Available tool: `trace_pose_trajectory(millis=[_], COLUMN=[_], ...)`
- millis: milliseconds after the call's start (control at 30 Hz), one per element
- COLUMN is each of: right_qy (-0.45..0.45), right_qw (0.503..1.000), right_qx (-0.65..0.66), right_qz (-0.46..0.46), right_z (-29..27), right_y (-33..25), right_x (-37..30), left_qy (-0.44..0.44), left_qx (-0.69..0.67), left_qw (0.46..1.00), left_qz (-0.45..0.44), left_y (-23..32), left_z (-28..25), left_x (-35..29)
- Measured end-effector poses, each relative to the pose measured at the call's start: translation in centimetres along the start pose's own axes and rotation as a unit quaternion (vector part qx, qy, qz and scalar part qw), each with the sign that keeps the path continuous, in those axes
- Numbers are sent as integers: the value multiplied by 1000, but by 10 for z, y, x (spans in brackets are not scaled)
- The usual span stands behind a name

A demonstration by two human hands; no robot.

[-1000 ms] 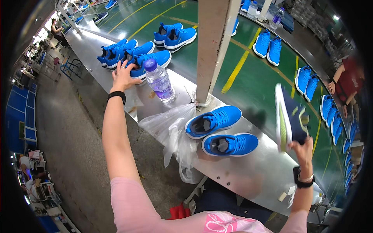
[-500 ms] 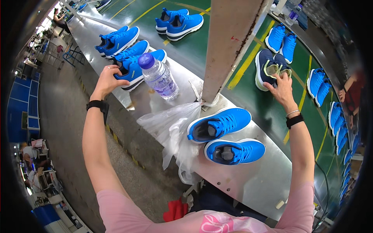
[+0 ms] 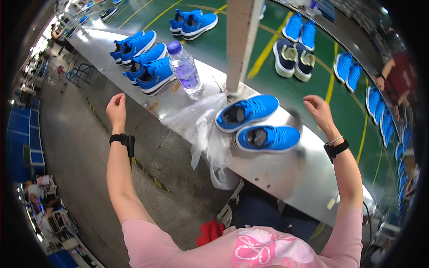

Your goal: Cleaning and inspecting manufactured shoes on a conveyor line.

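My left hand [image 3: 117,110] hangs over the aisle beside the metal ledge, fingers drawn together with nothing visible in them. Nearest to it on the ledge is a row of blue sneakers [image 3: 156,77]. My right hand [image 3: 319,111] hovers above the green belt's edge, empty, its fingers loosely bent and apart from the thumb. Beyond it, a pair of navy shoes [image 3: 285,57] with pale linings stands on the belt, touched by neither hand. Between my arms, two blue sneakers, one farther [image 3: 257,107] and one nearer [image 3: 279,138], sit side by side on the ledge.
A purple-capped water bottle [image 3: 185,73] stands on the ledge [image 3: 308,178]. A clear plastic bag [image 3: 201,118] hangs from the upright post [image 3: 241,44]. More blue sneakers [image 3: 347,71] line the green belt [image 3: 268,85]. Another person [image 3: 400,78] is at the far right.
My left hand has let go of a blue sneaker in the row and pulled back off the ledge. My right hand has left the navy shoes and come nearer. The view has shifted.
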State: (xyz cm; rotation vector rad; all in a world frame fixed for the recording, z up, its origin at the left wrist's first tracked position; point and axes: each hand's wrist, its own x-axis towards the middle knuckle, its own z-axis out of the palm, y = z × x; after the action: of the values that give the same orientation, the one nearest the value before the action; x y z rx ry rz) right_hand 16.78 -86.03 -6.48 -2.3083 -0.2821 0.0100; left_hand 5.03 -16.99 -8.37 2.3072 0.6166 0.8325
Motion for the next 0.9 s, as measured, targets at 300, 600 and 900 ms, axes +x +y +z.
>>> trace_pose_trajectory(millis=[300,600,900], right_qy=[-91,70,28], right_qw=[982,975,974], right_qx=[-106,-210,-222], right_qz=[124,33,-10], right_z=[22,49,49], right_y=[14,1,0], right_x=[-108,-134,-131], left_qy=[-46,59,15], left_qx=[-187,-173,241], left_qw=[887,949,963], left_qz=[-420,-256,-119], left_y=[-88,-90,2], left_z=[-35,4,90], left_x=[-26,51,213])
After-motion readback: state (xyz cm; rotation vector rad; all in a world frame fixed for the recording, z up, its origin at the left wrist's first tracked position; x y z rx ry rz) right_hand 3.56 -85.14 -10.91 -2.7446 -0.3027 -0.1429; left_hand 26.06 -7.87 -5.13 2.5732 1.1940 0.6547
